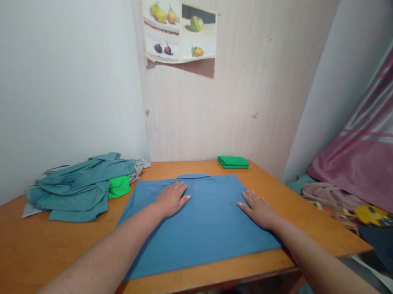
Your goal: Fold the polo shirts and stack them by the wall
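Observation:
A blue shirt (207, 225) lies spread flat, its collar (194, 176) at the far edge and its near edge close to the front of the table. My left hand (172, 198) rests palm down on the upper left part of the cloth, fingers stretched out. On the right side, my right hand (259, 209) lies flat over the shirt's edge with its fingers apart. Neither hand grips anything. Sleeves are not visible; whether they are tucked beneath cannot be seen.
A heap of rumpled grey-green clothes (80, 184) with a bright green piece (119, 186) sits on the left of the wooden table (17, 244). A folded green cloth (233, 162) lies at the back right. Beyond the right edge are piled fabrics (331, 195) and a pink curtain (364, 155).

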The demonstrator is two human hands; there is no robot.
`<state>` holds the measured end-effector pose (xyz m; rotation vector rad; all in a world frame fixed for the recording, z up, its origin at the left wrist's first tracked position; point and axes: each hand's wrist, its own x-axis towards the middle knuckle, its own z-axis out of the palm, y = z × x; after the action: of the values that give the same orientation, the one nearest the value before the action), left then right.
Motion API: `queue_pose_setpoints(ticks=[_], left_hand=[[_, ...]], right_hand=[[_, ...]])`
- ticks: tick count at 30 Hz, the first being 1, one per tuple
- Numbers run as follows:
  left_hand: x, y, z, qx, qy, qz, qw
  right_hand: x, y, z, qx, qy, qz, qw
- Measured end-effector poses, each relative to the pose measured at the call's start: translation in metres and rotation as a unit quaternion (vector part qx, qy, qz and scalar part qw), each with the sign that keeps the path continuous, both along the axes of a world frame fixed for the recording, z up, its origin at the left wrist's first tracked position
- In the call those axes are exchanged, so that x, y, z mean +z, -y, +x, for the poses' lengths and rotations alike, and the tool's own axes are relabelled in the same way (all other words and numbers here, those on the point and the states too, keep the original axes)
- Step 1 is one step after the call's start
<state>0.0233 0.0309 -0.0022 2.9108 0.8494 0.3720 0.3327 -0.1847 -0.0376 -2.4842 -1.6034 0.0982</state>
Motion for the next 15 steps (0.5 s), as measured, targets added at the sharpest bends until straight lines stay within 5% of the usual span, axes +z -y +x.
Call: queue_pose_setpoints(ticks=[7, 15], left_hand=[[0.006, 0.005, -0.065, 0.049, 0.180, -0.114, 0.976], [0.032, 0.006, -0.151, 0.220, 0.334, -0.119, 0.909]], right_hand=[[-0.013, -0.005, 0.015, 0.011, 0.023, 0.020, 0.999], [-0.023, -0.008, 0.029, 0.024, 0.057, 0.029, 0.998]])
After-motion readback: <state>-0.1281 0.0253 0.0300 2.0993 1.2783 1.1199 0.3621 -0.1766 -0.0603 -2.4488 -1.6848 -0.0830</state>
